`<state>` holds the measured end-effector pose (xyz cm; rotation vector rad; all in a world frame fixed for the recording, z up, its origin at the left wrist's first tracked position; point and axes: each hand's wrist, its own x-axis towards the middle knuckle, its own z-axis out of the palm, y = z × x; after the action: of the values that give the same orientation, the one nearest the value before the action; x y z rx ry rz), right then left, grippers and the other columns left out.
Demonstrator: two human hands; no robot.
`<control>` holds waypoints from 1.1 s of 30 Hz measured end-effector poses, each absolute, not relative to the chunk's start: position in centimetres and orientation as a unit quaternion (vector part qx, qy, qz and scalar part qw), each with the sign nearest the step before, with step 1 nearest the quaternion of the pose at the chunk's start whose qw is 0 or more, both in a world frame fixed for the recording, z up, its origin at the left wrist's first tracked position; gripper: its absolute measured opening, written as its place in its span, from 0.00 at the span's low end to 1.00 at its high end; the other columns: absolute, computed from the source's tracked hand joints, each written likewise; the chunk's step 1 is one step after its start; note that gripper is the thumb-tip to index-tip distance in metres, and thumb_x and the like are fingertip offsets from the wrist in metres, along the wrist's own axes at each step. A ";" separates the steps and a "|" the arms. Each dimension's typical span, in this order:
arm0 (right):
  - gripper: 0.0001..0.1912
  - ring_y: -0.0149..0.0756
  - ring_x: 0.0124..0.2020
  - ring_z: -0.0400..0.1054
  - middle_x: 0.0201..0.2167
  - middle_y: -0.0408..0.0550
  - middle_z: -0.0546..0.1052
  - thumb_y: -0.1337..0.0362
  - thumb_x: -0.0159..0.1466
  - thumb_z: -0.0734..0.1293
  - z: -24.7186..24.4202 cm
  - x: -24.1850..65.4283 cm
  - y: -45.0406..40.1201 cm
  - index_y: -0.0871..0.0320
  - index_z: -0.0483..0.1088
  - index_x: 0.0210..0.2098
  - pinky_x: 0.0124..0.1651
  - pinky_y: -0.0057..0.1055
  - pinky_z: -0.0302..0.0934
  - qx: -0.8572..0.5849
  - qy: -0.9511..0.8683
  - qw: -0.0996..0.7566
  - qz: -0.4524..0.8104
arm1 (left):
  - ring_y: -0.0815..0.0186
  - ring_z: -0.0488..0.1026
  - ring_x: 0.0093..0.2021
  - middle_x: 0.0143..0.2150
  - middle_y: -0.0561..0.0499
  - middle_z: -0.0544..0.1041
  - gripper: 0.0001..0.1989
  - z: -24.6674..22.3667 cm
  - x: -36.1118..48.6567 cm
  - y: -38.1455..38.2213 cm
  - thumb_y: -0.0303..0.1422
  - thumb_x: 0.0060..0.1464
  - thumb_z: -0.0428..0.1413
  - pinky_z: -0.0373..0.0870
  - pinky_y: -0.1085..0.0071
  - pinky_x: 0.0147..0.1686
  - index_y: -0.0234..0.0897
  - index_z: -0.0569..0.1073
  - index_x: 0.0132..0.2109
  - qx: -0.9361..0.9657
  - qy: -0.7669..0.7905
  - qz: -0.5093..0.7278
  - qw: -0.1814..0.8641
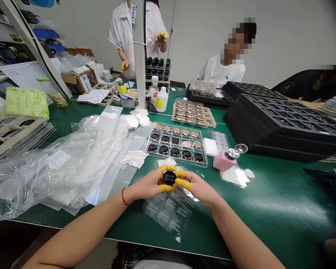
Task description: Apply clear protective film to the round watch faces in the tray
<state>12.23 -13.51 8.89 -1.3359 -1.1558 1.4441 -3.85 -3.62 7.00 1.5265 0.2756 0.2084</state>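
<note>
Between both hands, just above the table's front part, is a round watch case point(169, 178) with a black face carrying small white print. My left hand point(151, 182) pinches it from the left, and my right hand point(195, 185) grips its right edge. Yellow finger cots cover the fingertips. Under the hands lies a clear sheet of round film stickers point(164, 216) with white lettering. Beyond them, a clear tray point(154, 158) holds several round watch cases, some black-faced, others rose gold; one compartment shows only a dark square.
Plastic bags point(72, 164) cover the left side. A pink pump bottle point(224, 160) and white sponge block point(210, 147) stand right of the tray. Black stacked trays point(257, 123) fill the far right. Co-workers are across the table, behind a white post point(140, 56).
</note>
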 end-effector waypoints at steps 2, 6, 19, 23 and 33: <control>0.13 0.35 0.35 0.66 0.33 0.47 0.74 0.55 0.58 0.66 8.7 12.1 -13.0 0.59 0.72 0.34 0.41 0.33 0.60 -0.584 -0.459 0.418 0.523 | 0.59 0.74 0.42 0.44 0.47 0.74 0.28 6.9 -3.7 -3.5 0.32 0.51 0.58 0.71 0.62 0.44 0.42 0.59 0.58 0.705 0.135 0.096 0.689; 0.14 0.34 0.34 0.67 0.33 0.47 0.74 0.55 0.59 0.63 8.4 14.3 -9.5 0.59 0.71 0.36 0.38 0.31 0.61 -0.632 -0.468 0.447 0.425 | 0.59 0.75 0.40 0.44 0.43 0.75 0.22 6.9 -3.7 -2.8 0.35 0.52 0.58 0.71 0.63 0.41 0.37 0.67 0.54 0.714 0.201 0.117 0.660; 0.11 0.45 0.48 0.64 0.43 0.57 0.73 0.68 0.59 0.62 6.2 23.1 1.8 0.59 0.75 0.38 0.46 0.34 0.56 -0.852 -0.475 0.210 0.072 | 0.61 0.75 0.42 0.43 0.42 0.76 0.23 6.9 -4.1 -2.0 0.38 0.54 0.56 0.69 0.59 0.47 0.36 0.65 0.56 0.650 0.219 0.154 0.711; 0.06 0.50 0.44 0.66 0.36 0.61 0.74 0.67 0.53 0.69 5.8 25.2 0.6 0.63 0.74 0.30 0.41 0.36 0.57 -0.875 -0.457 0.142 0.079 | 0.60 0.75 0.41 0.43 0.43 0.77 0.24 6.9 -4.1 -2.3 0.38 0.54 0.57 0.69 0.58 0.48 0.37 0.64 0.56 0.631 0.217 0.141 0.731; 0.05 0.37 0.33 0.65 0.33 0.48 0.72 0.65 0.59 0.63 6.9 20.8 -3.4 0.57 0.65 0.35 0.34 0.29 0.56 -0.821 -0.516 0.234 0.074 | 0.63 0.75 0.38 0.37 0.45 0.77 0.29 6.8 -3.7 -2.1 0.40 0.54 0.56 0.69 0.58 0.47 0.34 0.58 0.59 0.553 0.250 0.143 0.782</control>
<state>20.79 -3.42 6.93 -2.2530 -1.4171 0.2040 -3.72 -2.09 6.77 1.1932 0.5399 0.3087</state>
